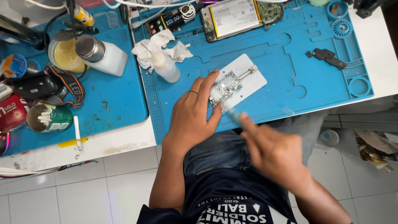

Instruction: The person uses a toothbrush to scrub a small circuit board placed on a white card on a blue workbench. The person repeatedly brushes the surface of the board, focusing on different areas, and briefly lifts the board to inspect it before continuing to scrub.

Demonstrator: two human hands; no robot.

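Two hands working at frame centre: left hand [191, 118] pinning small circuit board [225, 86] against white holder plate [242, 80] with spread fingers; right hand [273, 151], blurred, pinching thin tool [233, 115] just below board, on blue mat [265, 54].

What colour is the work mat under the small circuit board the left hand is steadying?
Blue. The mat shows best in the head view, under the white plate.

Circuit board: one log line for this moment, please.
left hand: steadies circuit board on white plate | right hand: blurred, thin tool near board
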